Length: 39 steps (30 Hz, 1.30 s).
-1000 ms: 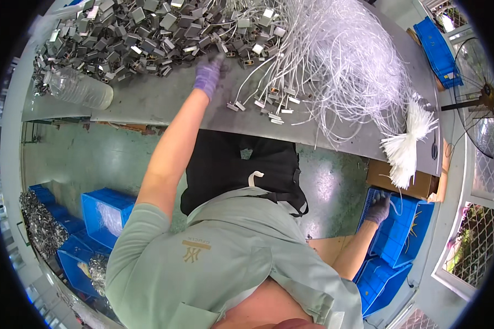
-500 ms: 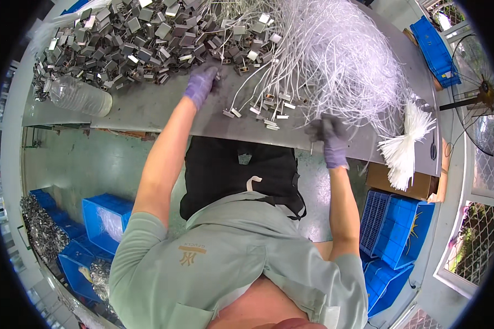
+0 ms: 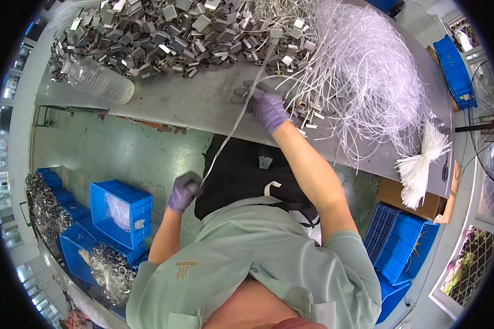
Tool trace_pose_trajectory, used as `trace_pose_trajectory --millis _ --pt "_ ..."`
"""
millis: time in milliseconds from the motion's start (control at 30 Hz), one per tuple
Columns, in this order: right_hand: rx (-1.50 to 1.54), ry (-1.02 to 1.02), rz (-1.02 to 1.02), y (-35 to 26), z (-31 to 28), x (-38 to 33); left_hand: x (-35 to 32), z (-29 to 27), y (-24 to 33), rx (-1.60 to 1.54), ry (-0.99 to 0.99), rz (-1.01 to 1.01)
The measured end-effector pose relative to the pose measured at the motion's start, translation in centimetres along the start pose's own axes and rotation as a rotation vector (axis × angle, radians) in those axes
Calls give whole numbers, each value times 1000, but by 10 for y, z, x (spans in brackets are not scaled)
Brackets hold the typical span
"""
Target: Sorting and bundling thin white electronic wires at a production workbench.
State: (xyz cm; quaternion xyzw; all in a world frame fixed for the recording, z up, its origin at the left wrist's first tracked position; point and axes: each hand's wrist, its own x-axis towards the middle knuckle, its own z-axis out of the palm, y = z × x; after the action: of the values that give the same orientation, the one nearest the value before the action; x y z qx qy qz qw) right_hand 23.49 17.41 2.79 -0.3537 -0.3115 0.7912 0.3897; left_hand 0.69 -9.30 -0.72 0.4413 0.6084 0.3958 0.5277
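My left hand (image 3: 184, 191), in a purple glove, is below the table edge and shut on the lower end of a long white strip (image 3: 233, 129). The strip runs up across the grey table (image 3: 175, 104) into the tangle of white wires (image 3: 368, 71). My right hand (image 3: 266, 105), also gloved, lies on the table with its fingers apart, touching the strip where it crosses the table. A heap of small metal clips (image 3: 164, 33) covers the far side of the table, and loose clips on wire ends lie just right of my right hand.
A clear plastic bottle (image 3: 99, 82) lies on the table's left end. A bundle of white ties (image 3: 422, 164) hangs off the right edge above a cardboard box (image 3: 406, 197). Blue crates (image 3: 121, 211) with metal parts stand on the floor at left, and other blue crates (image 3: 400, 252) at right.
My left hand has left the clip heap and dropped below the table edge, drawing out a white strip. My right hand has risen from the right-hand crates onto the table.
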Motion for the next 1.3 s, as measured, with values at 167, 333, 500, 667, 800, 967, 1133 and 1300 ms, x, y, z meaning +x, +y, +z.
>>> trace_pose_trajectory --millis 167,333,500,667,800,967,1133,1300 --pt "173 71 -128 -15 11 18 -58 -27 -56 -236 11 -25" --pt "69 242 -362 -63 4 2 -64 -42 -62 -268 295 -255" --pt "12 251 -444 -83 -8 -9 -54 -56 -79 -279 395 -230" --pt "4 282 -398 -80 -8 -21 -43 -56 -70 -351 404 -225" --pt "168 315 -471 -82 -12 -26 -37 -49 -64 -382 396 -222" --pt "196 337 -528 -88 -12 -31 -36 -42 -64 -384 415 -233" --pt "38 184 -275 -96 -21 -50 -22 -30 -50 -399 424 -265" --pt "86 17 -235 -92 2 -76 7 -3 -18 -359 523 -301"
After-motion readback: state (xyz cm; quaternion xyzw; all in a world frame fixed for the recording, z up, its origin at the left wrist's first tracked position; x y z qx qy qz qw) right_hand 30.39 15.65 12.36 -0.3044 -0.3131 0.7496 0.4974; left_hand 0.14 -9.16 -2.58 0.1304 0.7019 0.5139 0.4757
